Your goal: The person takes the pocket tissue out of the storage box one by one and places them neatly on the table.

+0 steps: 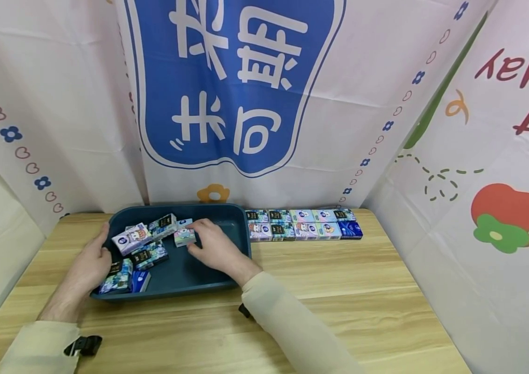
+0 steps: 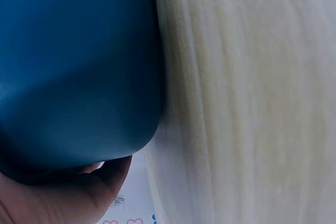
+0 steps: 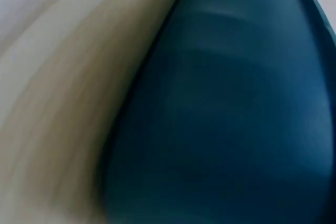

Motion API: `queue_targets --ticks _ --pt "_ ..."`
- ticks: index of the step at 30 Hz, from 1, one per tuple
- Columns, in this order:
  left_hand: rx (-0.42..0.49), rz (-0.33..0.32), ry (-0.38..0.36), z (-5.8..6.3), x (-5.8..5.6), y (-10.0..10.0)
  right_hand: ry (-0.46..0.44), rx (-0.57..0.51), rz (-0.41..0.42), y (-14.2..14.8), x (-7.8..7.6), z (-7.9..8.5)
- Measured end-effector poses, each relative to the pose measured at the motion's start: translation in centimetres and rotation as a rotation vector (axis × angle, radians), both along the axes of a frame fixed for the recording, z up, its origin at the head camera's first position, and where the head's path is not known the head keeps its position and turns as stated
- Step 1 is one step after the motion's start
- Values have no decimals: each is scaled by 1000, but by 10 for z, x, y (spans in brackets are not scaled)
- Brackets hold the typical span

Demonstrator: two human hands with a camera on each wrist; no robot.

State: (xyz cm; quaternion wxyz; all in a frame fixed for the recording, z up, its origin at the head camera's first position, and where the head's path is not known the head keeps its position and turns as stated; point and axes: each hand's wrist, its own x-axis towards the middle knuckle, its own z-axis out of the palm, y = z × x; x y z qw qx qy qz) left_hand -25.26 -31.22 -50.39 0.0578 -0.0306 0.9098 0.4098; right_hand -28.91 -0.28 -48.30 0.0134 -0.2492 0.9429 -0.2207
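A dark teal plastic bin (image 1: 185, 288) sits on the table with several small tissue packs inside. My left hand (image 1: 87, 265) grips its left end; in the left wrist view, that hand's fingers (image 2: 107, 182) wrap its outer wall. My right hand (image 1: 215, 246) reaches over the front rim into the bin. Its thumb and fingers pinch the right end of a pastel tissue pack (image 1: 184, 237). To the left lie a purple-white pack (image 1: 131, 238), dark floral packs (image 1: 149, 254) and a blue pack (image 1: 140, 281). Only the bin's outer wall (image 3: 220, 119) shows in the right wrist view.
Two rows of tissue packs (image 1: 311, 230) stand against the bin's right side along the table's back edge. The wood-grain table (image 1: 339, 296) extends to the front and right. Printed cloth curtains (image 1: 357, 93) hang behind and at the sides.
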Motion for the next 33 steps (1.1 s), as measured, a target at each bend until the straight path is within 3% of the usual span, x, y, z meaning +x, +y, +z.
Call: queue_targets --ticks 9,19,33 --pt "-22 5 12 1 0 0 26 131 30 -24 1 -6" --pt "-7 0 10 0 -1 -1 48 292 -46 -37 4 -13" --pt "-5 -3 23 -2 0 0 103 281 -110 -29 3 -16"
